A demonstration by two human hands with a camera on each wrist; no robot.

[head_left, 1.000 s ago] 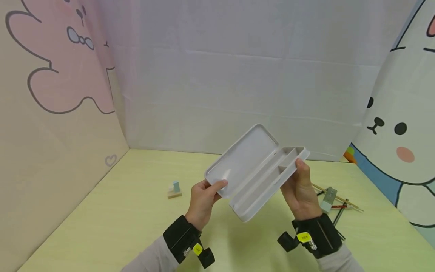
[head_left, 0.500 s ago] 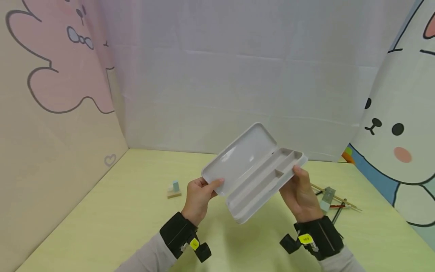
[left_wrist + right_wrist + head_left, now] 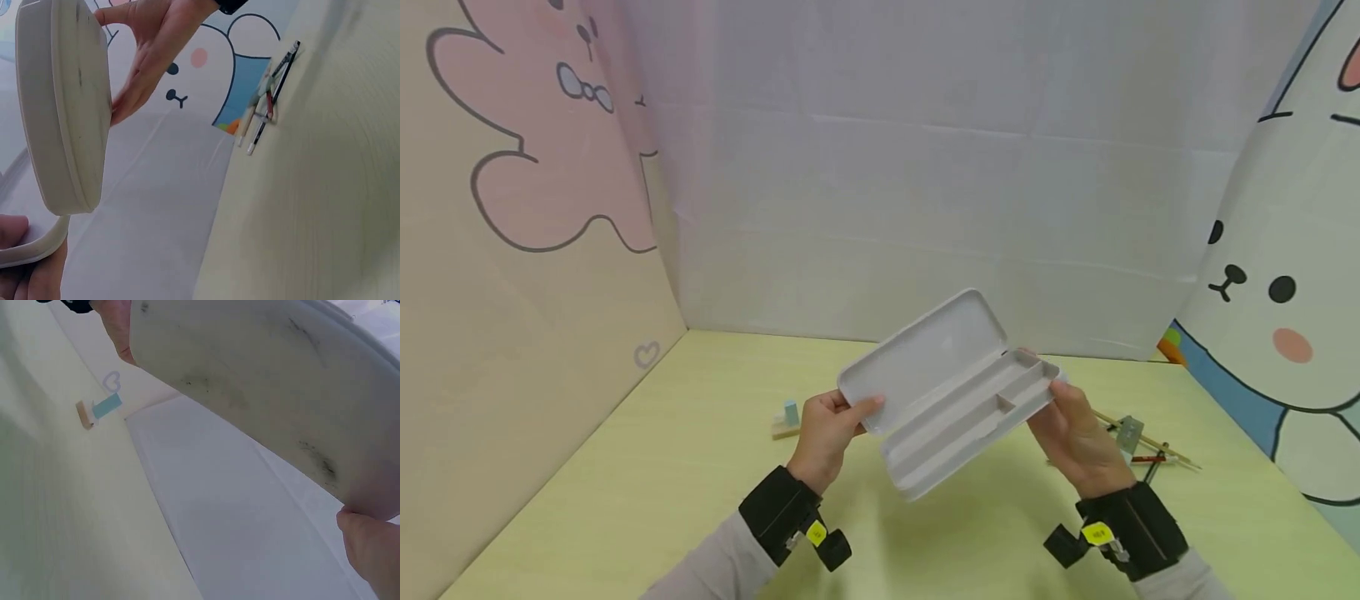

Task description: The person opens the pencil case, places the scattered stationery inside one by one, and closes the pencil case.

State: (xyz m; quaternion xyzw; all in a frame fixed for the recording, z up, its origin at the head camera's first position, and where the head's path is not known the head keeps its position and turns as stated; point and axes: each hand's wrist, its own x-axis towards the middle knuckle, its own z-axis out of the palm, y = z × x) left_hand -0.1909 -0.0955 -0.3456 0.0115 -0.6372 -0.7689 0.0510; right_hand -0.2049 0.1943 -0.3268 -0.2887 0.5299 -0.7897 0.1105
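A white hinged pencil case [image 3: 947,417] is held up above the table, its lid swung back and its divided compartments bare. The left hand [image 3: 826,433] pinches the near left corner of the lid, thumb on the inner face. At the opposite end, the right hand [image 3: 1082,433] grips the tray part, with the thumb at its outer edge and fingers beneath. Dark smudges mark the underside of the pencil case [image 3: 250,394] in the right wrist view. The left wrist view shows the case [image 3: 75,112] from its end.
On the pale yellow table [image 3: 625,500], several pencils or thin sticks [image 3: 1172,457] lie by a grey-green block-like item [image 3: 1129,435] at the right. A small wooden piece [image 3: 785,431] with a light-blue block [image 3: 791,412] stands at the left. Printed cloth walls surround the table.
Both hands have lowered the open pencil case slightly and tilted its right end down. The right hand has shifted right and down, the left hand a little left. The table items stay put.
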